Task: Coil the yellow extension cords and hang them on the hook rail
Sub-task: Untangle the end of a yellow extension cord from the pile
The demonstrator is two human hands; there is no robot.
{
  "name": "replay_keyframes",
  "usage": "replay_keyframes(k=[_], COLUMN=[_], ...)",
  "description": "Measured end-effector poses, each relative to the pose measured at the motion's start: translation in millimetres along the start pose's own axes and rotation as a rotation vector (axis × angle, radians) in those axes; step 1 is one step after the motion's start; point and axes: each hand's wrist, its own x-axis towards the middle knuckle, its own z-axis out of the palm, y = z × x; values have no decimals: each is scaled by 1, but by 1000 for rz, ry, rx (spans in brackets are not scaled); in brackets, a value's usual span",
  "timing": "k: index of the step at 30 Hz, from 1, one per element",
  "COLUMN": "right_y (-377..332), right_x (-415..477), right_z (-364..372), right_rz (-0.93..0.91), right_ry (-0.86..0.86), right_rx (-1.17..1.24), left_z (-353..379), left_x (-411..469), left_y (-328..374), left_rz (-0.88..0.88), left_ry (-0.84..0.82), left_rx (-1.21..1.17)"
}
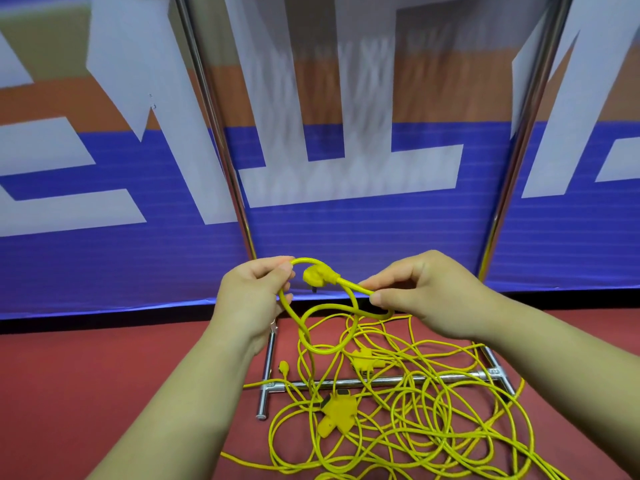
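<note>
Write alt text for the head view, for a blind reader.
Left hand and right hand pinch a yellow extension cord near its plug, forming a small loop. A tangle of yellow cords lies on the red floor over a chrome rack base, before a blue banner.

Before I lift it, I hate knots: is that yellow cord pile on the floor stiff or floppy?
Probably floppy: the cord sags in loops between the left hand and right hand. Likely to snag: strands in the pile cross each other and the metal bar. The socket block may dangle.
</note>
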Motion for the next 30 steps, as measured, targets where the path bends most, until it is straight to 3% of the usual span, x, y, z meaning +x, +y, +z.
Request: replay_keyframes(k=[4, 13, 18, 24, 30], right_y=[3, 16, 26, 26, 27], right_x=[2, 11, 16, 16, 16], right_z=[6, 16, 20, 17, 19], right_rz=[-2, 68, 118, 60, 35], right_ry=[31, 188, 53, -83, -113], right_rx=[-60, 44, 154, 38, 63], left_z=[1, 8, 10, 11, 12], left_x=[0, -16, -20, -24, -26], left_y=[1, 7, 7, 8, 10], left_rz=[-12, 227, 263, 254, 288], left_ry=[-18, -221, -255, -292, -300], left_rx=[-9, 184, 227, 242, 275])
